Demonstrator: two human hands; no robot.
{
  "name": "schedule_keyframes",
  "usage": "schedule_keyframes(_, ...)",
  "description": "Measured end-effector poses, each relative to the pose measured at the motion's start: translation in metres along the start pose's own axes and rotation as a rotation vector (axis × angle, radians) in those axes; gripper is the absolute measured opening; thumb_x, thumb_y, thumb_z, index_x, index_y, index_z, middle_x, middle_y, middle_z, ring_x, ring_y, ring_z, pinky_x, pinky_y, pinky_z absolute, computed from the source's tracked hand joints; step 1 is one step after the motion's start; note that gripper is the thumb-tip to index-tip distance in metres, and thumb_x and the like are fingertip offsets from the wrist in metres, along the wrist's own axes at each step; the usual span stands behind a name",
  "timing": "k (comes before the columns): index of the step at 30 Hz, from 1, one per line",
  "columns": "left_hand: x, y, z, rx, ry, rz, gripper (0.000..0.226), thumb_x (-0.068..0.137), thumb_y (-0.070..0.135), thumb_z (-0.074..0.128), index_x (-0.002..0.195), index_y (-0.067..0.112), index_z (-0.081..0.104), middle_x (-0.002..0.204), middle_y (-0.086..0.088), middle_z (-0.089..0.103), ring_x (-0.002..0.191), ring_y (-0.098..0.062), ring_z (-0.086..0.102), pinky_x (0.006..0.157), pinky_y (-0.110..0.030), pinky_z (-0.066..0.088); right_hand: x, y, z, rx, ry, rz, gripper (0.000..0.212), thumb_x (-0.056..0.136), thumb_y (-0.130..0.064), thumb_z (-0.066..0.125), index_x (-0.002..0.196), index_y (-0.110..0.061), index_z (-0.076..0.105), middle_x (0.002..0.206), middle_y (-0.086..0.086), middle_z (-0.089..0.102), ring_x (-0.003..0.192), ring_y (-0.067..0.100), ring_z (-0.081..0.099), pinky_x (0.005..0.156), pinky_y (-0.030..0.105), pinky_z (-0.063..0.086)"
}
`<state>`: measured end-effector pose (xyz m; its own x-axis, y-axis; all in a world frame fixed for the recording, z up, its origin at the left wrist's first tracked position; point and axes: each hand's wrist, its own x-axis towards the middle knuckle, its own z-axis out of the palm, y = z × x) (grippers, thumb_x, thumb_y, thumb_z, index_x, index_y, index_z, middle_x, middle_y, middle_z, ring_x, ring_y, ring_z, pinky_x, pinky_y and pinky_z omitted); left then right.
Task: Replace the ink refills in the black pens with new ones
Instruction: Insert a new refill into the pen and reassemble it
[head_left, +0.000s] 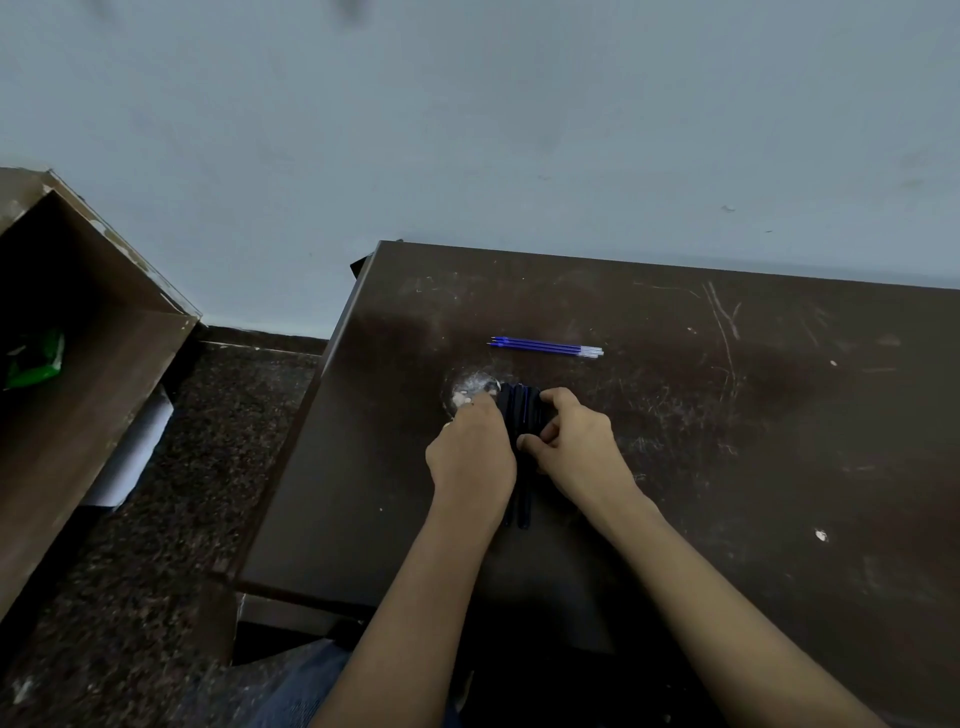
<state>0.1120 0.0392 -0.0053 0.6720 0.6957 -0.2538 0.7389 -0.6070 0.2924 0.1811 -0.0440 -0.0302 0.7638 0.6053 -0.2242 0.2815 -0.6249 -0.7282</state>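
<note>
Head view, black pens lying near-to-far, left hand, right hand — grip apparently clamped round them

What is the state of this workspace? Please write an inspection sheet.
Surface: dark table, scratched, with a white worn patch.
Job's things: black pens bundled between the hands; blue refills side by side beyond them.
Clutter: a white speck.
Grippers: right hand grips the pens; left hand against the bundle, grip hidden.
Cables: nothing seen.
Surroundings: pale wall, speckled floor, wooden box at left holding a green packet.
</note>
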Motion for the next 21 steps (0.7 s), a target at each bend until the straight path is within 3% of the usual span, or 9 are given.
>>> schedule_keyframes(4, 0.0, 0.0, 0.0, 0.002, 0.036, 0.01, 0.029, 0.097, 0.019, 0.047, 0.125, 0.01, 0.047, 0.121, -0.009, 0.059, 0.108, -0.028, 0.06, 0.071, -0.033, 0.037, 0.0, 0.001, -0.003, 0.036, 0.025, 0.009, 0.054, 0.084, -0.022, 0.069, 0.132, -0.012, 0.046, 0.075, -0.009, 0.051, 0.088, 0.013, 0.052, 0.075, 0.023, 0.039)
schedule_keyframes(8, -0.002, 0.001, 0.0, -0.014, 0.092, 0.011, 0.026, 0.098, 0.018, 0.045, 0.123, 0.009, 0.045, 0.122, -0.009, 0.056, 0.109, -0.027, 0.059, 0.072, -0.033, 0.039, -0.002, 0.012, -0.011, 0.033, 0.197, -0.019, 0.038, 0.084, -0.02, 0.068, 0.119, -0.014, 0.057, 0.086, -0.003, 0.058, 0.08, 0.012, 0.056, 0.078, 0.027, 0.048)
schedule_keyframes(12, -0.002, 0.007, -0.003, -0.052, 0.147, 0.038, 0.021, 0.099, 0.016, 0.042, 0.119, 0.009, 0.045, 0.117, -0.007, 0.058, 0.105, -0.025, 0.06, 0.069, -0.03, 0.035, 0.013, 0.02, -0.025, -0.178, 0.357, -0.142, 0.029, 0.086, -0.01, 0.06, 0.116, -0.01, 0.063, 0.107, 0.008, 0.06, 0.102, 0.026, 0.053, 0.092, 0.035, 0.045)
schedule_keyframes(16, -0.004, 0.014, -0.007, -0.116, 0.161, 0.064, 0.019, 0.1, 0.018, 0.039, 0.116, 0.011, 0.048, 0.11, -0.004, 0.06, 0.098, -0.021, 0.06, 0.067, -0.03, 0.036, 0.055, 0.005, -0.037, -0.378, 0.279, -0.222, 0.035, 0.09, -0.01, 0.056, 0.125, -0.009, 0.06, 0.12, 0.01, 0.061, 0.113, 0.027, 0.05, 0.096, 0.039, 0.044)
schedule_keyframes(21, -0.006, 0.021, -0.008, -0.16, 0.168, 0.103, 0.018, 0.1, 0.022, 0.039, 0.113, 0.013, 0.049, 0.107, -0.002, 0.06, 0.097, -0.02, 0.059, 0.069, -0.031, 0.039, 0.089, -0.009, -0.038, -0.569, 0.028, -0.203, 0.034, 0.094, -0.015, 0.052, 0.127, -0.012, 0.057, 0.125, 0.01, 0.056, 0.12, 0.029, 0.047, 0.093, 0.046, 0.048)
